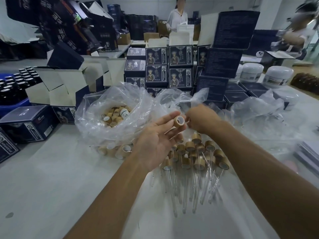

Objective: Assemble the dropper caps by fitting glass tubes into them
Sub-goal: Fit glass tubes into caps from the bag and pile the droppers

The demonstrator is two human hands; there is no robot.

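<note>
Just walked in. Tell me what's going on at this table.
A person is assembling dropper caps. The left hand holds one bamboo-coloured cap at its fingertips, open end up, with no tube visible in it. The right hand is curled beside the cap; what it holds is unclear. Finished droppers with glass tubes lie piled on the table below the hands. A clear plastic bag to the left holds loose caps.

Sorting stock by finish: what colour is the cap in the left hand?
Tan, bamboo-like, with a white inside; the cap shows best in the head view.
</note>
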